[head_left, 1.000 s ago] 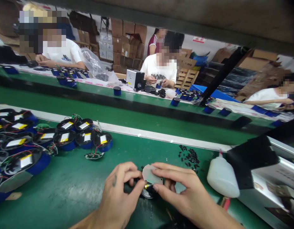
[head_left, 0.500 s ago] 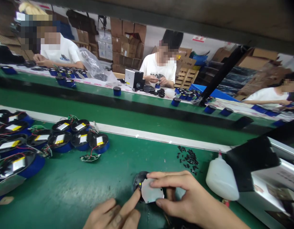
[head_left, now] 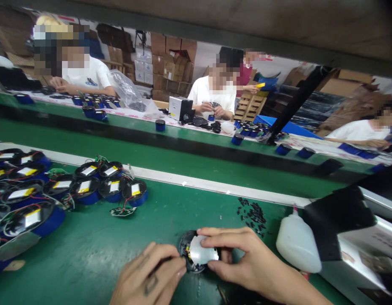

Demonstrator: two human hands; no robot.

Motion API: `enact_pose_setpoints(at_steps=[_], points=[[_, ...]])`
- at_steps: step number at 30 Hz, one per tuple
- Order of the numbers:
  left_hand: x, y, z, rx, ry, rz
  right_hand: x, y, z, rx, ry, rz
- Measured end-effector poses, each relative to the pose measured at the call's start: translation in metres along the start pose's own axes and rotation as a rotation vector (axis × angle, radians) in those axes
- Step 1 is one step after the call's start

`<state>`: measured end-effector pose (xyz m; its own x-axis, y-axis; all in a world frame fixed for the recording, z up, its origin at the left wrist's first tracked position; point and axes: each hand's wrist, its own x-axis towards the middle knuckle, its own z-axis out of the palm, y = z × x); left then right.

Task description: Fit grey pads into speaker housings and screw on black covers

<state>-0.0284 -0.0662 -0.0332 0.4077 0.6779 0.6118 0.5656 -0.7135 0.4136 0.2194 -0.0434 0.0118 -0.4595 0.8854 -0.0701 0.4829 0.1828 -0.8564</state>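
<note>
A small round black unit [head_left: 187, 250] lies on the green mat [head_left: 97, 250] near the front edge, with a pale flat plate [head_left: 201, 255] laid over it. My right hand [head_left: 243, 262] pinches that plate between thumb and fingers, pressing it onto the unit. My left hand [head_left: 148, 277] sits just left of the unit with its fingers curled together; the fingertips touch the unit's left rim. What those fingers hold is hidden.
Several blue-rimmed round units with yellow-tagged batteries [head_left: 87, 186] crowd the left of the mat, a loose circuit board [head_left: 122, 210] beside them. A scatter of small black parts [head_left: 251, 214] and a white squeeze bottle [head_left: 297, 243] lie to the right. Other people work across the green conveyor [head_left: 170, 156].
The plate has come down from above the unit onto it. My left hand let go of the plate, dropped low, then curled in against the unit's left side.
</note>
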Motion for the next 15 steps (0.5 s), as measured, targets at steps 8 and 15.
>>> enact_pose_setpoints(at_steps=[8, 15], points=[[0.038, -0.003, 0.007, -0.324, -0.146, -0.549, 0.003, -0.007, -0.003, 0.036, 0.075, -0.030], [0.052, -0.007, 0.007, -0.502, -0.240, -0.742, 0.001, -0.004, -0.001, 0.080, 0.075, -0.038]])
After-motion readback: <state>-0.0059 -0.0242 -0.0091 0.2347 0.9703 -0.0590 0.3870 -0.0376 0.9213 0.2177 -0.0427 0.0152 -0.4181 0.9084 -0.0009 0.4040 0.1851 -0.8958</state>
